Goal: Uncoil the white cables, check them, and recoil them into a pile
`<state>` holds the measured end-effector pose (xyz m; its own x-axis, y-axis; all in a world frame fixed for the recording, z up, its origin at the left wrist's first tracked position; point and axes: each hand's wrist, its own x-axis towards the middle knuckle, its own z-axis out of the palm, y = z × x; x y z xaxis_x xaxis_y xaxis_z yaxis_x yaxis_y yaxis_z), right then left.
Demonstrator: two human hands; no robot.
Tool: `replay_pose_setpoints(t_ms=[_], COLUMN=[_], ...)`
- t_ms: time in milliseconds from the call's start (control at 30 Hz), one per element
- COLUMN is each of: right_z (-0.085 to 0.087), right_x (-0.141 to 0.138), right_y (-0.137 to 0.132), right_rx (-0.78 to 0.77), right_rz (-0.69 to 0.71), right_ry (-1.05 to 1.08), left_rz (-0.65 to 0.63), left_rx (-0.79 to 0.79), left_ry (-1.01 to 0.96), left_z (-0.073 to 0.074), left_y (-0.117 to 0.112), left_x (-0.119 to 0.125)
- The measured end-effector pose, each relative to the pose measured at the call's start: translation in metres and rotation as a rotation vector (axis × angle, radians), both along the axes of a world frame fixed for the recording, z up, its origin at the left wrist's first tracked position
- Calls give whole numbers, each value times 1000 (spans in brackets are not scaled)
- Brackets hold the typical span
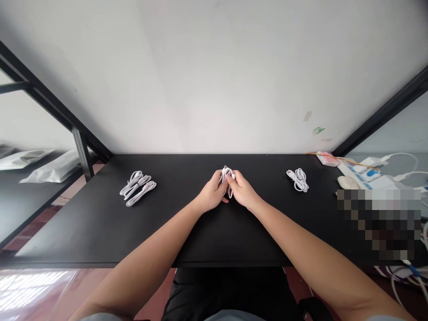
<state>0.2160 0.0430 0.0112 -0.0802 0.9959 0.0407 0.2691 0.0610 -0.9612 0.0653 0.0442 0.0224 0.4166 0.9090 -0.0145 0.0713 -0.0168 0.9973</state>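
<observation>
Above the middle of the black table (187, 232), my left hand (211, 194) and my right hand (243, 191) meet around one coiled white cable (228, 172). Both hands are closed on it, fingers and thumbs pressed to the loops. A metal-looking plug end shows at the top of the coil. Part of the cable is hidden behind my fingers. Off to the left lie coiled white cables (137, 186), side by side. On the right rests another white cable bundle (298, 180), with a dark tie around it.
At the right end are a white power strip (356, 174) with plugs and cords, a pink-and-white box (327, 158) and a white rounded item (348, 183). A blurred patch covers things there. Black metal frame bars (82, 154) rise at the left; the wall stands behind.
</observation>
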Motion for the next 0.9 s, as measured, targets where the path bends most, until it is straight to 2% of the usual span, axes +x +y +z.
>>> replay_pose_setpoints(t_ms=[167, 267, 333, 467, 600, 667, 733, 833, 900], right_z=[-3, 0, 3, 6, 6, 7, 10, 15, 16], right_x=[-1, -1, 0, 1, 3, 3, 2, -1, -1], right_y=[2, 1, 0, 0, 0, -2, -6, -10, -10], right_rx=[-72, -98, -103, -57, 97, 136, 128, 82, 114], right_rz=[-5, -56, -50, 32, -14, -21, 38, 219, 257], right_ry=[197, 231, 227, 189, 43, 3, 13, 59, 22], left_rz=[-86, -82, -87, -99, -81, -96, -98, -80, -69], left_rx=[223, 427, 487, 426, 344, 333, 299, 185, 148], left_ry=[85, 202, 293, 312, 221, 243, 282, 273, 285], left_z=[0, 0, 0, 2, 4, 5, 6, 5, 5], left_y=[-3, -5, -7, -12, -13, -13, -12, -7, -2], left_x=[-1, -2, -3, -5, -7, -7, -8, -10, -12])
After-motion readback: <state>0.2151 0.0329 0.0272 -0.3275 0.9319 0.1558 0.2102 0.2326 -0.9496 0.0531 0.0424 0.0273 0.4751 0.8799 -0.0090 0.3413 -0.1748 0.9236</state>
